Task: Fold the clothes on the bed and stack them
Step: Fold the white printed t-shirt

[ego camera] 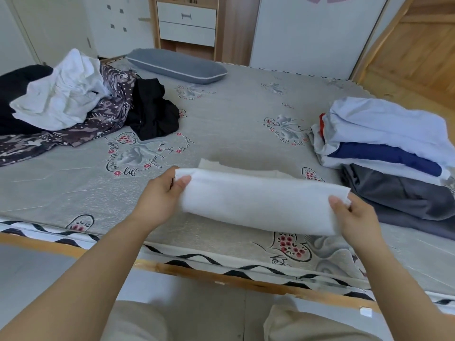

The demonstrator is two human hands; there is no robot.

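A white garment (258,200), folded into a long band, hangs just above the near part of the bed (234,124). My left hand (160,198) pinches its left end and my right hand (354,215) pinches its right end. A flat part of the same white cloth lies behind it on the sheet. At the right stands a stack of folded clothes (389,153): pale blue, navy and dark grey layers. At the far left lies an unfolded pile (73,102) of white, patterned and black clothes.
A grey pillow (177,66) lies at the head of the bed. Behind it stand a wooden drawer unit (187,23) and white cupboards. The bed's wooden edge (221,279) runs in front of my knees.
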